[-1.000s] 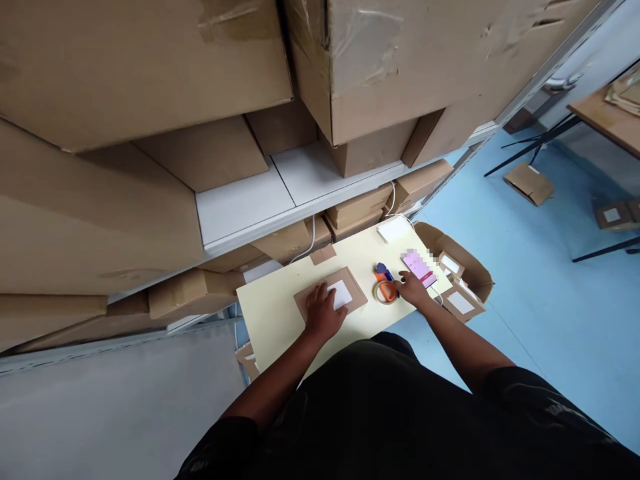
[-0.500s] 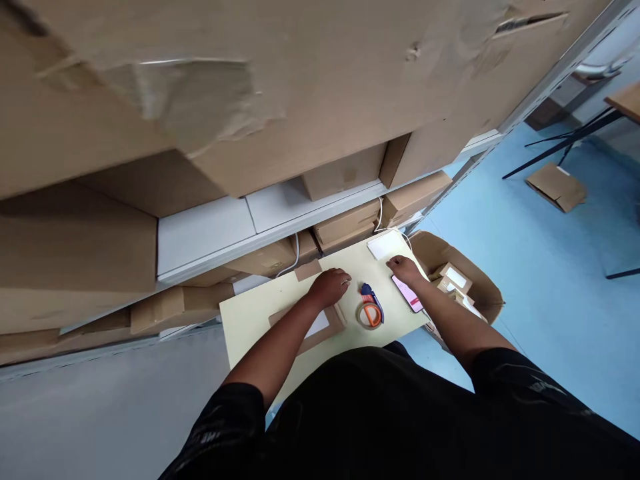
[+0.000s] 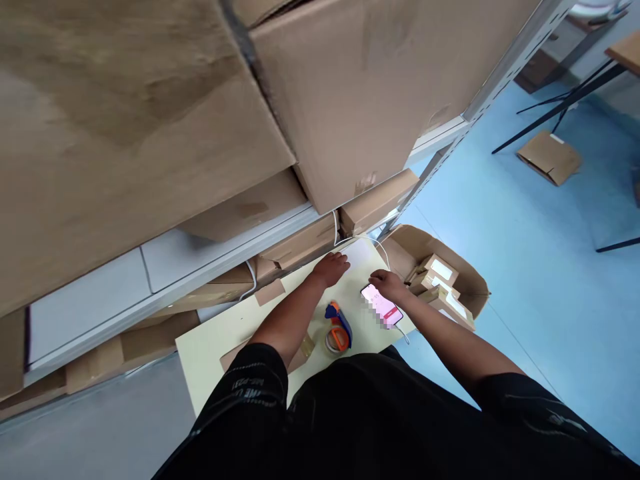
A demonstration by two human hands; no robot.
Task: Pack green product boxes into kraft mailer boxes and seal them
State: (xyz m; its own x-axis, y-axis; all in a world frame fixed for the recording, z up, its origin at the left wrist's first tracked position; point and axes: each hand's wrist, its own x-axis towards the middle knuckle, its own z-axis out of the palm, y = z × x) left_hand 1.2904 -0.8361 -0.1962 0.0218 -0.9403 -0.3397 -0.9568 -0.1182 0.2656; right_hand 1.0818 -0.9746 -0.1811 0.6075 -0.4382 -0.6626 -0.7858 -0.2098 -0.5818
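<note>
My left hand [image 3: 331, 269] reaches over the pale yellow table, its fingers stretched out at the near edge of a stack of white paper labels [image 3: 358, 256]. My right hand [image 3: 390, 285] is closed, fingers curled together, just above the top end of a phone [image 3: 384, 308] with a lit pink screen. What its fingers hold, if anything, is hidden. Between my arms lies a blue and orange tape dispenser [image 3: 341, 327] with a roll of tape. A flat cardboard parcel [image 3: 300, 355] lies under my left forearm, mostly covered.
A brown cardboard piece [image 3: 270, 293] lies on the table's [image 3: 200, 347] far edge. To the right stands an open carton [image 3: 473, 267] holding several small labelled boxes. Shelving with large cartons [image 3: 350, 100] rises close in front. A white cable [image 3: 251, 280] hangs behind the table.
My view has shifted right and forward. My left hand has moved from above the parcel, past the tape dispenser, to the white labels. My right hand is now nearer the phone's top end.
</note>
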